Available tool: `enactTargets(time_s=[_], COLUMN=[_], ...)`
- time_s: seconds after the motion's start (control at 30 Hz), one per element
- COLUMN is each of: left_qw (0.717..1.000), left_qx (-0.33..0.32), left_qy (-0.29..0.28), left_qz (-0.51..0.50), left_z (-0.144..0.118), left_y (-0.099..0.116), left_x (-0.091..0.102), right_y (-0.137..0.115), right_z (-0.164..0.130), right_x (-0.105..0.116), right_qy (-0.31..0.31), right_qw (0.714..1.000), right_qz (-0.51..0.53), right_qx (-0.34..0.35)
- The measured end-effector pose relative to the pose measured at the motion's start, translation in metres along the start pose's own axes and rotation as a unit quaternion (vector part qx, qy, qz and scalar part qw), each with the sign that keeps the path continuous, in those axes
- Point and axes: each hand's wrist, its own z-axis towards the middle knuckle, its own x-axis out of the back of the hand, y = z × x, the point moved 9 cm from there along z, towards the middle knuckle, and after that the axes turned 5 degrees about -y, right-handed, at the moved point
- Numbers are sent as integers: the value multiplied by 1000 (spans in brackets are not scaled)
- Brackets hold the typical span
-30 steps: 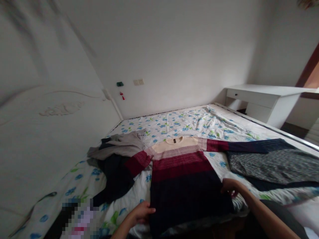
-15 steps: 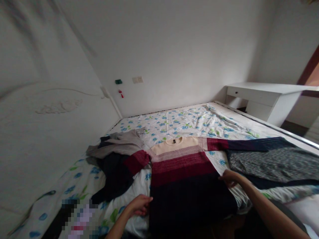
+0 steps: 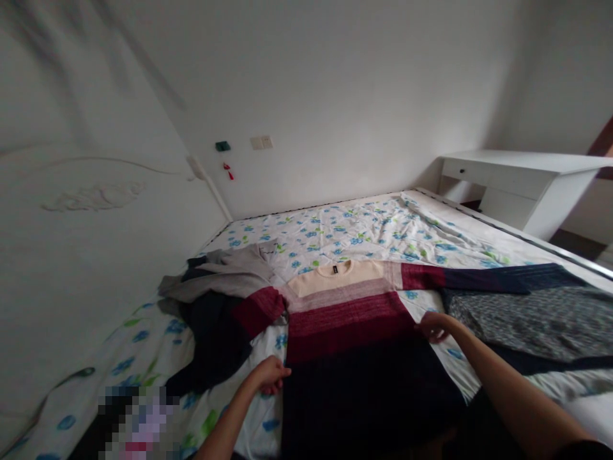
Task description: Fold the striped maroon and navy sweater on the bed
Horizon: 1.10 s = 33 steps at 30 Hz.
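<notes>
A striped sweater, cream at the collar, then red, then dark navy, lies flat and face up on the floral bed sheet. Its sleeves spread out to both sides. My left hand rests at the sweater's left side edge, fingers curled against the fabric. My right hand touches the right side edge near the red band, fingers bent on the cloth. Whether either hand pinches the fabric is hard to tell.
A heap of grey and dark clothes lies left of the sweater. A grey patterned garment lies on the right. A white headboard stands at left, a white desk beyond the bed's far right side.
Both hands have slid up along the sweater's side edges, away from the hem toward the red band. The view has shifted slightly downward and forward.
</notes>
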Motion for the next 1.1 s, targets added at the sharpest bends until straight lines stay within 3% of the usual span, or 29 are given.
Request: enactTargets(time_s=[0.17,0.23,0.4,0.57,0.67,0.8,0.97,1.1], left_qw=[976,963,944,929,929,931,917,904], left_qx=[-191,-227,-151,-82,-45,-18,6,-28], left_qy=[103,145,246,276,268,249,303,332], left_qz=[-13,8,162,231,251,267,258,268], left_z=[17,27,78,135,167,194,193,183], left_y=[73,100,143,163,171,183,190,192], left_x=[58,85,157,214,231,237,249,248], right_y=[-18,-25,-38,-31,-28,-32,-32,-34], right_z=[31,44,71,91,94,91,86,85], right_x=[29,33,27,20,21,25,28,29], right_qy=[93,124,132,95,94,85,62,63], right_qw=[992,989,988,990,990,989,985,986], right_qz=[74,69,21,31,26,52,112,111], right_qx=[36,39,73,101,103,111,112,103])
